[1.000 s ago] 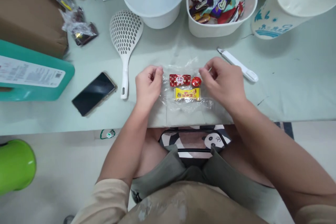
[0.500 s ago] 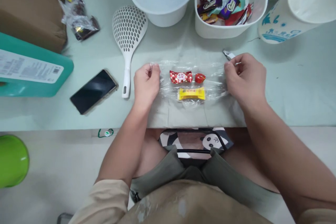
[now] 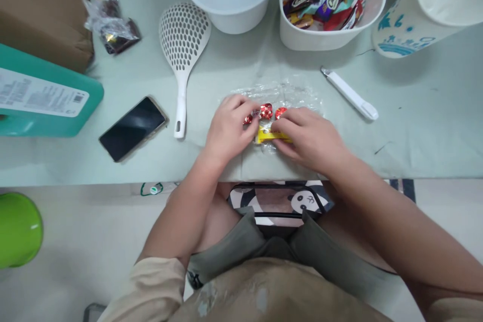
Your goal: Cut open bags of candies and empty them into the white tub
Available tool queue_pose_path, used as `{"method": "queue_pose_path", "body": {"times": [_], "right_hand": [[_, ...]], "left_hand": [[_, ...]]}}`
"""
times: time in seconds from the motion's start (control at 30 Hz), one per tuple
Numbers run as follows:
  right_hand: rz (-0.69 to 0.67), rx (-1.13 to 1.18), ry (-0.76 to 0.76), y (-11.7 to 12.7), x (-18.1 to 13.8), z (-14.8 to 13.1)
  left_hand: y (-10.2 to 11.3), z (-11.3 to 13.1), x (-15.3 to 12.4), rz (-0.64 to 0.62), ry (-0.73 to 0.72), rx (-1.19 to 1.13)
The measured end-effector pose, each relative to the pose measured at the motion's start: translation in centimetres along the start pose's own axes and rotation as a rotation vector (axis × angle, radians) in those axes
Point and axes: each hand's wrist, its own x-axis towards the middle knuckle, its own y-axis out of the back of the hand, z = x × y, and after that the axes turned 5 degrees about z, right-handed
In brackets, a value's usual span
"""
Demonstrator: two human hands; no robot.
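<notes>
A crumpled sheet of clear plastic film (image 3: 298, 91) lies flat on the table with wrapped candies on it. My left hand (image 3: 231, 125) has its thumb and fingers closed about the left end of a red-and-white wrapped candy (image 3: 266, 110). From the other side, my right hand (image 3: 310, 136) grips a yellow wrapped candy (image 3: 266, 134), whose right end is hidden by the fingers. Touching or just beside the right fingertips is a small red candy (image 3: 279, 112), partly covered. A white utility knife (image 3: 350, 94) rests to the right of the film.
Behind are a white skimmer (image 3: 184, 40), a round white tub (image 3: 241, 20), a white bin (image 3: 320, 40) of wrapped sweets and a paper cup (image 3: 403, 35). On the left lie a phone (image 3: 134, 129), a teal container (image 3: 75, 121) and a brown box (image 3: 45, 15).
Both hands have let go of the film's side edges and moved inward to the candies. The utility knife, formerly mostly covered by the right hand, now shows fully.
</notes>
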Motion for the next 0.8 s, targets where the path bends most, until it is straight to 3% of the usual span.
{"method": "queue_pose_path", "body": {"times": [0.23, 0.47, 0.6, 0.7, 0.8], "right_hand": [[-0.078, -0.041, -0.093, 1.1, -0.1, -0.2], [-0.131, 0.260, -0.262, 2.8, -0.1, 1.5], [0.037, 0.446, -0.324, 3.8, -0.6, 2.4], [0.189, 0.403, -0.428, 3.8, -0.3, 2.4], [0.197, 0.292, -0.434, 3.1, 0.9, 1.8]], "left_hand": [[0.4, -0.8, 0.4, -0.119, 0.069, -0.008], [0.2, -0.8, 0.5, -0.110, 0.149, 0.000], [0.1, -0.7, 0.4, -0.074, 0.159, -0.014], [0.0, -0.7, 0.3, -0.005, 0.139, -0.056], [-0.1, -0.8, 0.2, 0.085, 0.086, -0.076]]}}
